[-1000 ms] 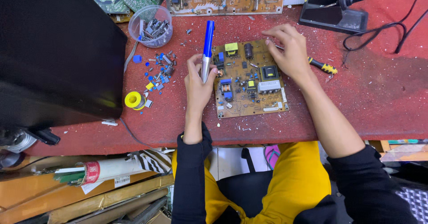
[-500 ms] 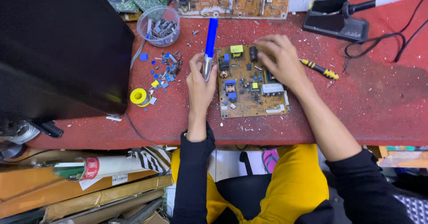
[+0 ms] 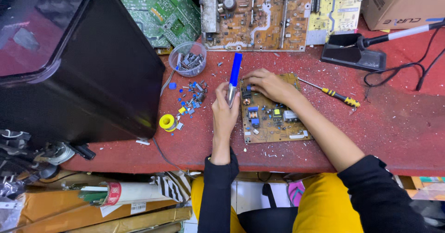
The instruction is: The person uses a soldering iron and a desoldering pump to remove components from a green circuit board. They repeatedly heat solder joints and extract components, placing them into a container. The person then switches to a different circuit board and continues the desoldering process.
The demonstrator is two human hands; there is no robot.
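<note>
A brown circuit board with small parts lies on the red table in front of me. My left hand grips a soldering iron with a blue handle, its metal end pointing down at the board's left edge. My right hand rests on the board's far left corner, fingers pinching at a small dark component there. What the fingers hold is too small to tell.
A large black casing fills the left. Loose blue components, a yellow solder spool and a clear bowl of parts lie left of the board. A yellow-handled screwdriver, an iron stand and more boards sit behind.
My right hand has moved from the board's right side across to its far left corner, close to the iron. The left hand keeps holding the iron.
</note>
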